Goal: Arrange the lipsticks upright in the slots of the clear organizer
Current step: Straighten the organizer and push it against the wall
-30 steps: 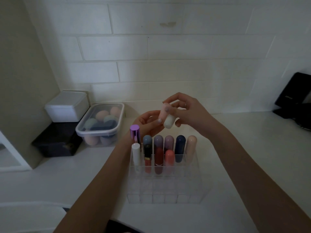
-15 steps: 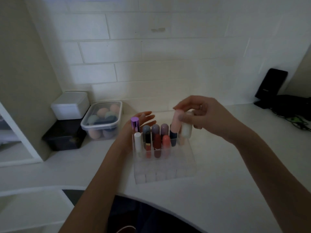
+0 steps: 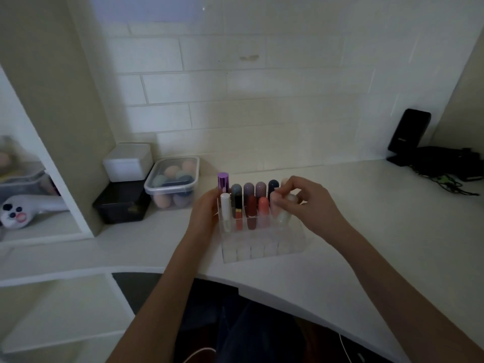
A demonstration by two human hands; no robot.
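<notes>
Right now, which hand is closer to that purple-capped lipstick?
The left hand. It rests against the organizer's left side, right beside the purple-capped lipstick. The right hand is at the opposite end, handling pale lipsticks.

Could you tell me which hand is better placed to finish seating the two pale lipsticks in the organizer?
The right hand: its fingers already pinch the pale lipsticks above the second-row slots, while the left hand braces the organizer.
</notes>
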